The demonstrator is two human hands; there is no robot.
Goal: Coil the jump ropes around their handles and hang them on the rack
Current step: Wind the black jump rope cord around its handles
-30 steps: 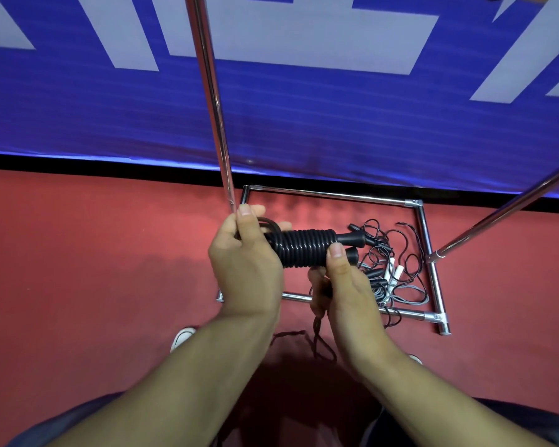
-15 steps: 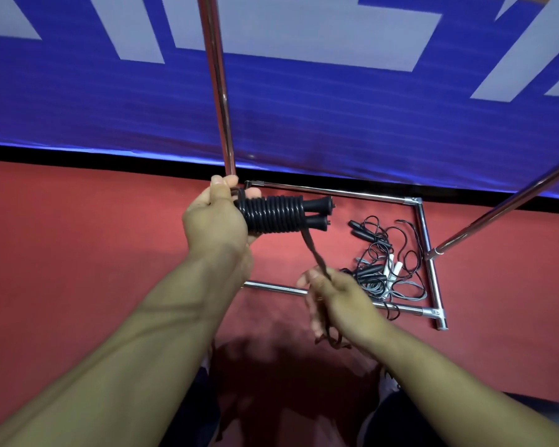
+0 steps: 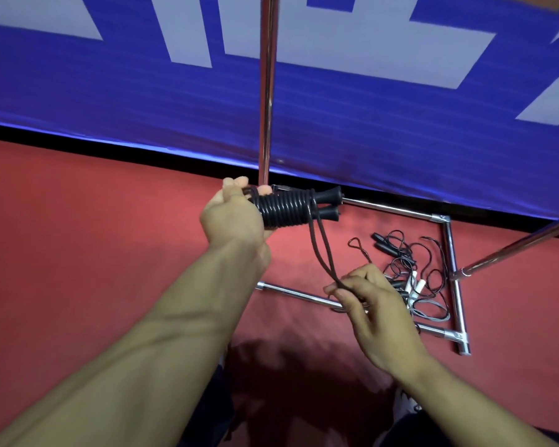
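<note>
The coiled jump rope (image 3: 284,208) is gripped at its handle ends by the left hand (image 3: 233,217), just beside the rack's upright pole (image 3: 267,91). Its slack, limp loop (image 3: 320,250) is pinched by the right hand (image 3: 373,304). Being light and springy, the coil is best held around its windings.

The left hand (image 3: 234,216) was raised ahead on an outstretched forearm, its fingers curled round the coiled jump rope (image 3: 286,208). The right hand (image 3: 373,306) was held lower and nearer, the loose rope end pinched between thumb and fingertips.
</note>
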